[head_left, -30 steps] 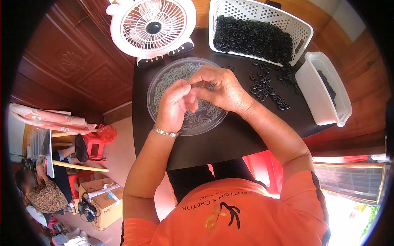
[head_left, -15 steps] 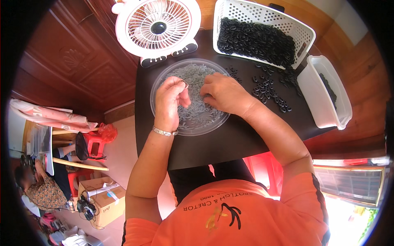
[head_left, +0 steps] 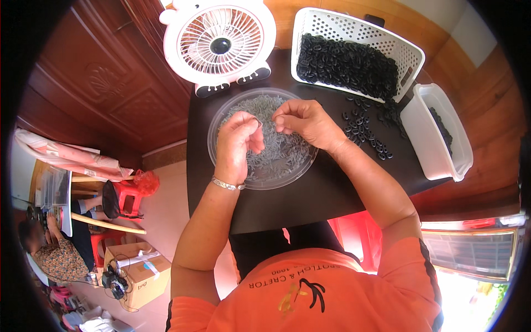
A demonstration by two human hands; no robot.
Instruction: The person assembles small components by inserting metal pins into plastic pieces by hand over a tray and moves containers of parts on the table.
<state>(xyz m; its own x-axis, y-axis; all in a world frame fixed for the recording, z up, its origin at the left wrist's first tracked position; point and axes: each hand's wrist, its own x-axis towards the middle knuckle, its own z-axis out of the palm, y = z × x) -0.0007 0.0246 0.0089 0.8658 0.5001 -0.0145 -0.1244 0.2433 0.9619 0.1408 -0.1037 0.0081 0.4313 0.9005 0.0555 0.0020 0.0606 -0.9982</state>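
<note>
My left hand [head_left: 237,145] is over the left part of a shallow round clear tray [head_left: 212,145]. Its thumb and forefinger pinch a small dark ring, of which only an edge shows. Facing it, my right hand [head_left: 310,123] has thumb and forefinger pressed together; whatever is between them is too small to name. The fingertips of the two hands are close but apart. Many small, slender, translucent grey pieces [head_left: 276,161] cover the tray's bottom. To the right of my right hand, loose black oval rings [head_left: 362,128] lie on the dark tabletop [head_left: 265,213].
A white perforated basket [head_left: 354,29] full of black rings stands at the back right. Beside it is a white plastic bin [head_left: 423,146] with dark pieces inside. A white fan [head_left: 220,46] stands at the back left. Far left, another person [head_left: 61,257] sits near a cardboard box [head_left: 141,276].
My right hand has lifted from the grey pieces, its thumb and forefinger now pinched near my left fingertips. My left hand keeps its pinch. The whole view has shifted slightly.
</note>
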